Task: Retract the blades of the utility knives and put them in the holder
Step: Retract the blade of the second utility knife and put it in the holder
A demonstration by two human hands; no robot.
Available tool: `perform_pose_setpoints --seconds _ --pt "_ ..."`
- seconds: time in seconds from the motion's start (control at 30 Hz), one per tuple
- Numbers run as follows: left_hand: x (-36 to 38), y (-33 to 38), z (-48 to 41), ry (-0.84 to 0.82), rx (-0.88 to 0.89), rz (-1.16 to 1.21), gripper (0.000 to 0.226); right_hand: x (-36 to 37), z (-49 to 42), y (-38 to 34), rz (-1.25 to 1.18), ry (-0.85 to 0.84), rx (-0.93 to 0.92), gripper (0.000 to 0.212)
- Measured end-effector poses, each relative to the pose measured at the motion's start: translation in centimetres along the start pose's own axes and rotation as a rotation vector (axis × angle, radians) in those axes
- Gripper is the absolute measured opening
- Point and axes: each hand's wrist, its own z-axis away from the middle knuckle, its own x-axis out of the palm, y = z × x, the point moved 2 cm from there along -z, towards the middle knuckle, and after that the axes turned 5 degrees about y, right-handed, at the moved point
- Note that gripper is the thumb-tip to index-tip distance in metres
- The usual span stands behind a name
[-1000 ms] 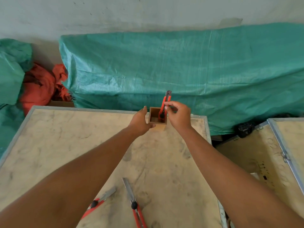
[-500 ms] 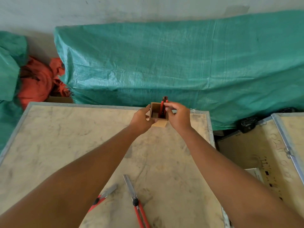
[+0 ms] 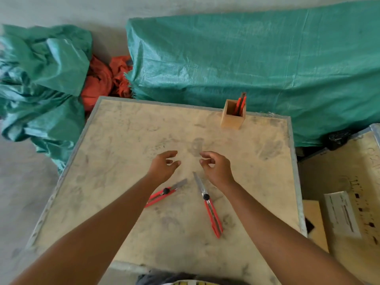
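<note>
Knives number three, none with readable writing. Two lie on the counter with blades out: one just under the right hand, another beneath the left hand. Both hands hover empty, fingers loosely curled. Farther off, the third knife stands in the wooden holder near the counter's far edge.

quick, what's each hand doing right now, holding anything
Left hand: open, fingers loosely curled, holding nothing, above the table.
Right hand: open, fingers loosely curled, holding nothing, just beyond the blade of a utility knife.
</note>
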Motion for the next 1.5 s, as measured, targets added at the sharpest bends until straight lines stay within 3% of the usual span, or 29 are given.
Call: perform_pose_setpoints --seconds 0.17,0.3,0.53,0.67,0.97,1.27,1.5 --pt "-3.5 -7.2 4.0 -0.022 -0.053 -0.059 0.046 7.1 6.1 -0.6 -0.010 -0.133 0.177 0.028" --pt "-4.6 -11.3 5.8 -0.089 -0.006 -0.285 0.051 11.5 10.0 -0.7 0.061 -0.209 0.279 0.037" --pt "-4.5 -13.9 5.6 -0.160 0.181 -0.520 0.047 15.9 11.8 -1.3 0.095 -0.061 0.394 0.051" --pt "-4.7 -14.2 5.5 -0.202 0.260 -0.459 0.025 17.2 11.3 -1.2 0.043 0.038 0.482 0.039" --pt "-5.7 -15.1 5.9 -0.222 0.250 -0.234 0.015 17.9 11.1 -1.0 -0.121 0.202 0.576 0.012" --pt "-8.6 -12.4 6.7 -0.470 0.125 0.119 0.052 12.3 10.8 -5.0 -0.275 0.081 0.441 0.013" --pt "-9.4 -8.5 8.7 -0.401 0.132 0.395 0.050 9.2 10.6 -8.7 -0.235 0.040 0.250 0.023"
